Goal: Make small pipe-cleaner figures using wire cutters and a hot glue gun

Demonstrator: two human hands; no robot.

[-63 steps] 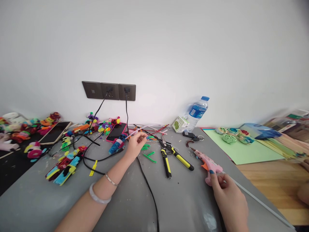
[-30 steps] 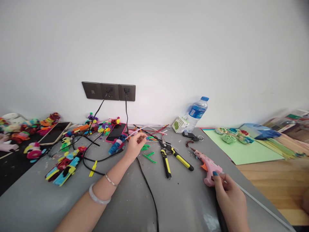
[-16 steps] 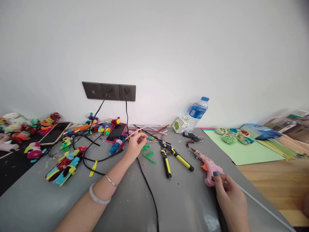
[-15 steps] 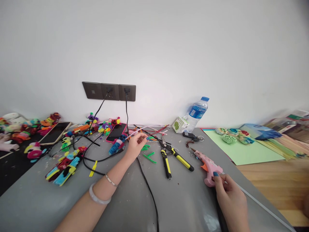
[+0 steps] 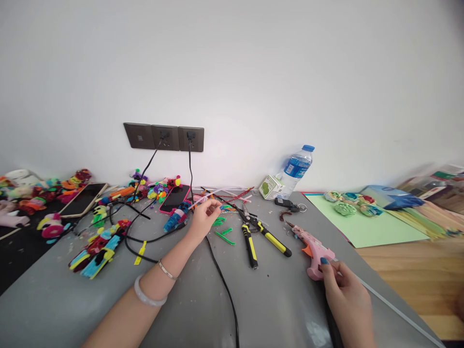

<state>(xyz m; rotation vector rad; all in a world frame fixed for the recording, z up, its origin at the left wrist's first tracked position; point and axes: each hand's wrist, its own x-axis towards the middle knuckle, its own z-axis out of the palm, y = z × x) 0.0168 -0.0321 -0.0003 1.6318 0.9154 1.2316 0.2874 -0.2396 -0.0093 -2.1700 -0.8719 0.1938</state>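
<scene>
My right hand (image 5: 346, 295) grips the rear of a pink hot glue gun (image 5: 319, 253), its nozzle pointing away over the grey table. A long pale glue stick (image 5: 397, 309) trails from the back of the gun. Toward the back, my left hand (image 5: 206, 215) has its fingers pinched together; anything between them is too small to make out. Short green pipe cleaner pieces (image 5: 225, 237) lie just right of it. Pliers with yellow and black handles (image 5: 250, 246) rest with their handles spread, between my two hands. A blue fuzzy piece (image 5: 174, 220) sits left of my left hand.
Black cables (image 5: 221, 275) run from the wall sockets (image 5: 165, 137) across the table (image 5: 188, 304). Pipe cleaner figures (image 5: 97, 251) and two phones (image 5: 83, 199) occupy the left. A water bottle (image 5: 299, 166), small box (image 5: 270, 187) and key fob (image 5: 284, 203) stand behind; green paper (image 5: 373, 232) lies right.
</scene>
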